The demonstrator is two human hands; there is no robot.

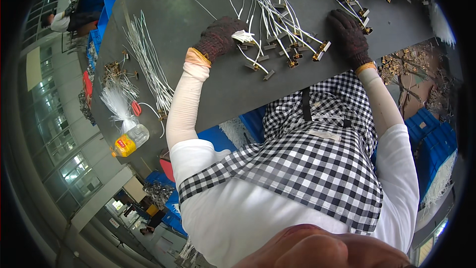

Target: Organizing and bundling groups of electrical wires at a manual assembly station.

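Observation:
My left hand (218,38), in a dark knitted glove, is closed on a small bunch of white wires (243,36) that sticks out beside the thumb. Right next to it, a loose spread of white wires (267,7) runs across the grey table, with small metal and brass-coloured end pieces (293,59) at the near ends. My right hand (348,37), gloved the same way, lies palm down with its fingers stretched out. Its fingertips are close to a second group of wired end pieces (364,14); whether they touch is unclear.
On the left of the grey table (163,30) lie a long wire bundle (148,64), a yellow-labelled plastic bottle (131,141), clear plastic strands (119,104) and red-handled tool (136,108). Brass pieces (404,64) are heaped at right, above blue crates (431,134). Another person (69,21) is far left.

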